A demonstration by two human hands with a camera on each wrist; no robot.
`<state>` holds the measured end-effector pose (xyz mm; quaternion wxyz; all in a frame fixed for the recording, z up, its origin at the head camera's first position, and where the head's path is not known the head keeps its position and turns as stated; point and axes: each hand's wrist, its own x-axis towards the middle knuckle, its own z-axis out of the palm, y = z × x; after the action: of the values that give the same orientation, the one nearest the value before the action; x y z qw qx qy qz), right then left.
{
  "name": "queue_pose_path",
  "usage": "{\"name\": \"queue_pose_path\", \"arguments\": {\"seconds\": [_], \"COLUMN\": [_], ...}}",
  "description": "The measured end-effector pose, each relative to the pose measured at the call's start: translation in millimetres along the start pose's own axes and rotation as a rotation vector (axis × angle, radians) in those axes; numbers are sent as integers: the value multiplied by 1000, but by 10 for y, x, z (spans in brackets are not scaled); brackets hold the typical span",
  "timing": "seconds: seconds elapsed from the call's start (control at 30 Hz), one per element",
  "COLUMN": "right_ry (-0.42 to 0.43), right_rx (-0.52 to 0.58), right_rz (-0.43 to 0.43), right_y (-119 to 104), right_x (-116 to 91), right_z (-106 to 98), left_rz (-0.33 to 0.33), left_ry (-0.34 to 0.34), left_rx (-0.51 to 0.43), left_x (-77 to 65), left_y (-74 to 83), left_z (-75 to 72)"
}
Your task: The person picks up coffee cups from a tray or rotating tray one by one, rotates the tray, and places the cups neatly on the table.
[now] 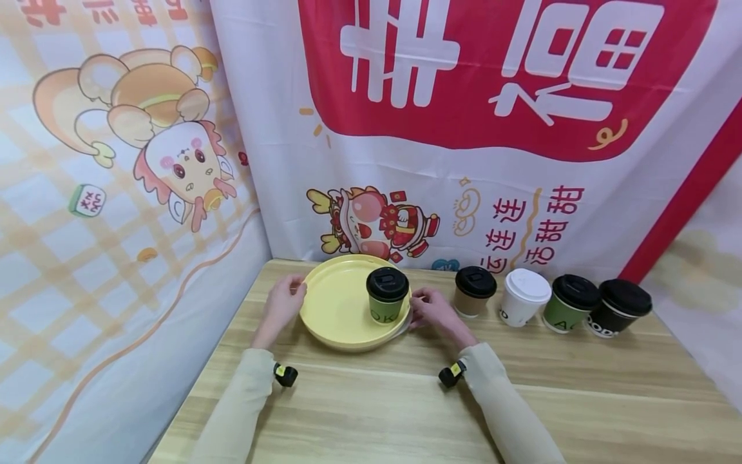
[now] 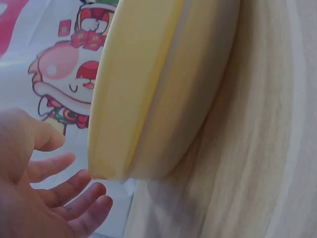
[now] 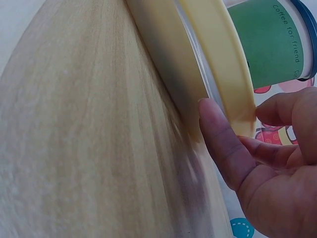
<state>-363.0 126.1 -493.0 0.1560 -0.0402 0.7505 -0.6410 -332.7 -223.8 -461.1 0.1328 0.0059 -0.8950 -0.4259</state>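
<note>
A round yellow tray point(image 1: 330, 309) stands on the wooden table, with a green paper cup point(image 1: 385, 310) with a black lid upright on its right part. My left hand point(image 1: 286, 298) is at the tray's left edge. In the left wrist view, the fingers point(image 2: 81, 198) are loosely bent beside the yellow rim point(image 2: 119, 99) and grip nothing. At the tray's right edge, my right hand point(image 1: 430, 308) pinches the rim. The right wrist view shows the thumb point(image 3: 220, 141) on the tray's side below the lip and a bent finger against the rim. A pale strip point(image 3: 200, 54) shows between two yellow layers there.
Right of the tray stand lidded paper cups in a row: brown point(image 1: 472, 299), white point(image 1: 523, 301), green point(image 1: 567, 306) and black point(image 1: 614, 310). A printed cloth point(image 1: 278, 161) hangs behind the table point(image 1: 371, 406), and another point(image 1: 116, 270) on the left.
</note>
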Motion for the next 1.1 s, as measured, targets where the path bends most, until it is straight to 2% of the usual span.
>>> {"name": "queue_pose_path", "arguments": {"seconds": [0.23,0.47,0.67,0.87,1.1], "right_ry": [2,-3,-3,-13,-11], "right_rx": [-3,-8,-5,-12,-10], "right_rz": [-8,-9,-4,8,15], "right_y": [5,8,7,9,6], "right_x": [-2,-6,-4,1,10], "right_z": [6,0,12,35,7], "left_rz": [-125,-190,-248,-271,-313], "left_ry": [-55,-94,-70,-45,-30], "left_rx": [-24,-81,-143,-158,-217], "left_x": [75,113,125,119,139], "left_y": [-108,-95,-108,-159,-153], "left_z": [18,68,97,104,142]}}
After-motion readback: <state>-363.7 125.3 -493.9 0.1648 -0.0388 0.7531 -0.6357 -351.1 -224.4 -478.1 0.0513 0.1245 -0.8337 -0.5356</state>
